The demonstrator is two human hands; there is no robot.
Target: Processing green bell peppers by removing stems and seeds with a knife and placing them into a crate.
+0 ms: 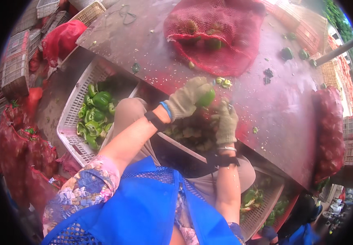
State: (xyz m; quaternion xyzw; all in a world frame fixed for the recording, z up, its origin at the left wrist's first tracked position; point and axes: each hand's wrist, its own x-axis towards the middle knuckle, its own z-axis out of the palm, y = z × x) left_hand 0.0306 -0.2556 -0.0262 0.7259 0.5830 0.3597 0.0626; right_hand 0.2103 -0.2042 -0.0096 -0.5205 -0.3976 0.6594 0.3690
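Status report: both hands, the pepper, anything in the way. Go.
Left hand gloved, gripping green pepper. Right hand gloved, closed beside it; contents unclear. Red mesh sack lies beyond on table, not blocking.

Both bare forearms reach up from the lower edge and draw together at the middle. The left hand (188,98), in a grey-beige knitted work glove, has its back to the camera and its fingers (199,87) curled closed around something green. A blue band and a black strap circle that wrist. The right hand (226,122), in a matching glove, sits just beside it, lower, fingers bent inward; whether it grips anything cannot be told. Its wrist carries a thin silver bangle and a black strap.
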